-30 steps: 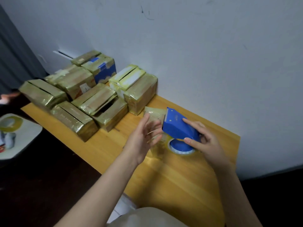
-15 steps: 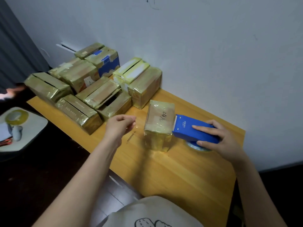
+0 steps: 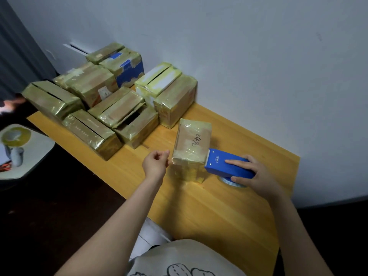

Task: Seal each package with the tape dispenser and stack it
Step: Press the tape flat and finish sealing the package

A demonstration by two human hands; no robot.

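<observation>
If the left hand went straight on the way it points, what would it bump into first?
Probably the package with writing on top. The left hand points at its left side, close by, with nothing visible between them. Depth is hard to judge.

Yellow wooden table [image 3: 219, 212], set against the wall.
White wall [image 3: 258, 56], with a short white strip [image 3: 76, 48] low at left.
Grey curtain [image 3: 18, 56], far left.
Small white side table [image 3: 42, 150], left of the wooden one; holds a yellowish roll of tape [image 3: 16, 136] and a grey cup-like item [image 3: 17, 157].
Dark floor [image 3: 59, 216].
</observation>
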